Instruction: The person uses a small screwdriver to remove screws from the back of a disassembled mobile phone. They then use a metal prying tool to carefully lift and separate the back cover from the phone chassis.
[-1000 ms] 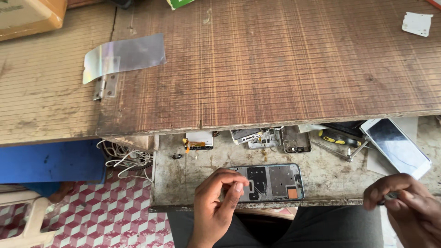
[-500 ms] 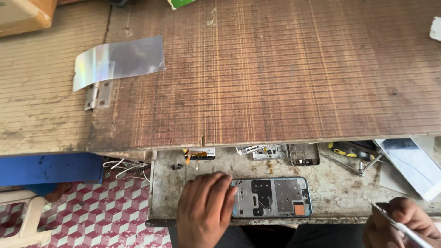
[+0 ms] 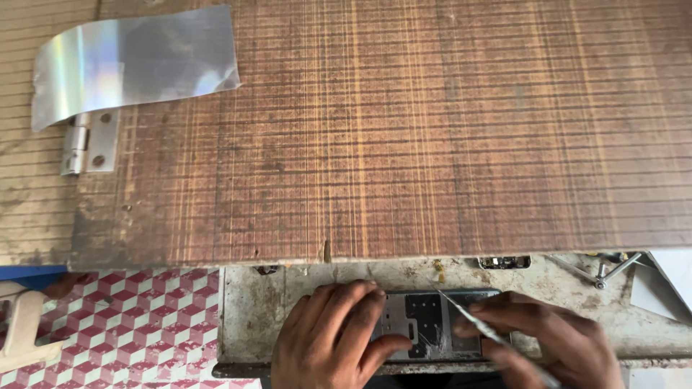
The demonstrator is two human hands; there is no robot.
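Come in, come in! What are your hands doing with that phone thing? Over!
Left hand pressing down on the opened phone. Right hand holding thin metal tweezers, tip over the phone's insides. Nothing blocking. Over.

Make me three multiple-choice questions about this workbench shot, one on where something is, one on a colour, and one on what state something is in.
1. Where does the shiny curved sheet lie?
A. top left on the wooden board
B. in the pull-out tray
C. on the tiled floor

2. What colours are the floor tiles?
A. blue and yellow
B. red and white
C. green and black

3. What is the opened phone like?
A. sealed in a case
B. lying flat with its insides exposed
C. standing upright

Answers:
1. A: the sheet rests on the wooden board just above the metal hinge.
2. B: a red and white cube pattern shows at lower left.
3. B: the left hand steadies it flat while the right hand points thin tweezers at its bare interior.
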